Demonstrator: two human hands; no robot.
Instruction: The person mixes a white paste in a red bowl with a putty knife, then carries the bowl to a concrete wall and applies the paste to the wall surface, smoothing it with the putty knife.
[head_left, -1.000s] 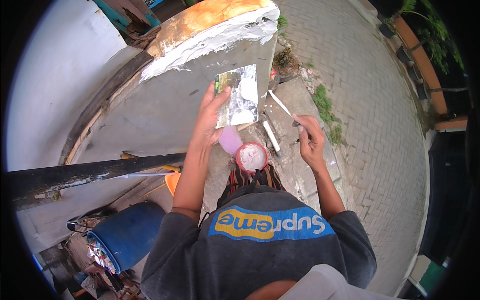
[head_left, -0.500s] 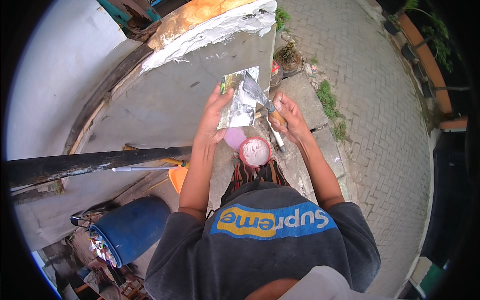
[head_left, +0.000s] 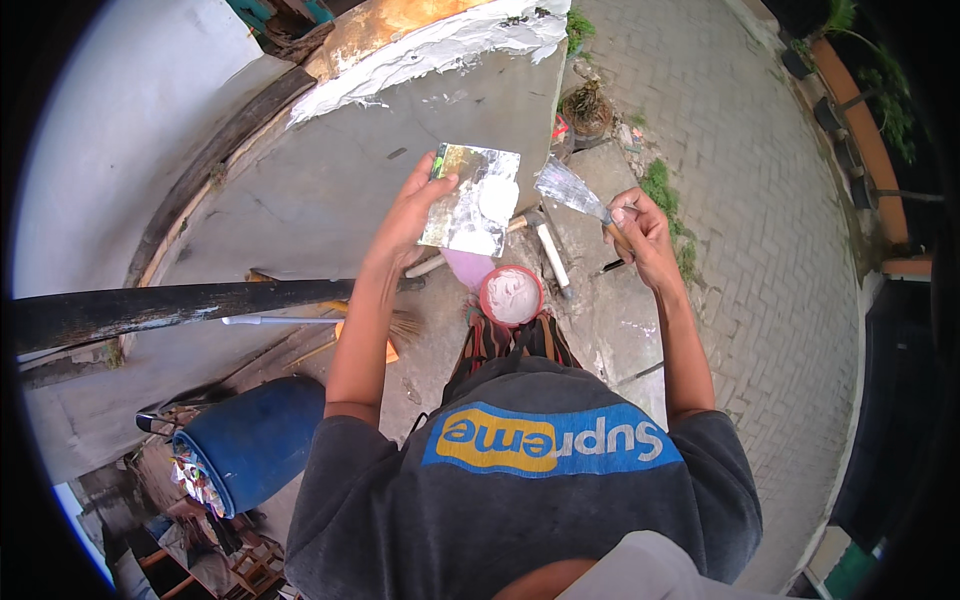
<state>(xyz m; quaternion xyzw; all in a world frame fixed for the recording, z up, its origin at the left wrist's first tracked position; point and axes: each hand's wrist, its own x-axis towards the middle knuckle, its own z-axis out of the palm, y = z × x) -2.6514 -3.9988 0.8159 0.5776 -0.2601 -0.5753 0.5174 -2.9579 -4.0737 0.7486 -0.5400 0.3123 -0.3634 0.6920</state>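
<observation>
My left hand (head_left: 410,215) is closed on the left edge of a flat, smeared rectangular plate (head_left: 465,215). White putty (head_left: 497,201) lies on the plate's right side. In my right hand (head_left: 643,232) is a putty knife (head_left: 574,187), its blade pointing up and left, a little apart from the plate. Below and between the hands stands a red tub (head_left: 488,308) with pale putty (head_left: 514,295) in it. Ahead, a grey wall (head_left: 400,125) carries a rough band of white putty (head_left: 440,55) along its upper edge.
A hammer (head_left: 552,258) lies on the paving beside the tub. A dark beam (head_left: 200,315) juts in from the left. A blue barrel (head_left: 265,435) with litter lies at lower left. A potted plant (head_left: 588,108) stands at the wall's right end.
My right hand has moved right, taking the putty knife off the plate. My left hand and the plate have shifted slightly left, and the white putty on the plate shows more fully.
</observation>
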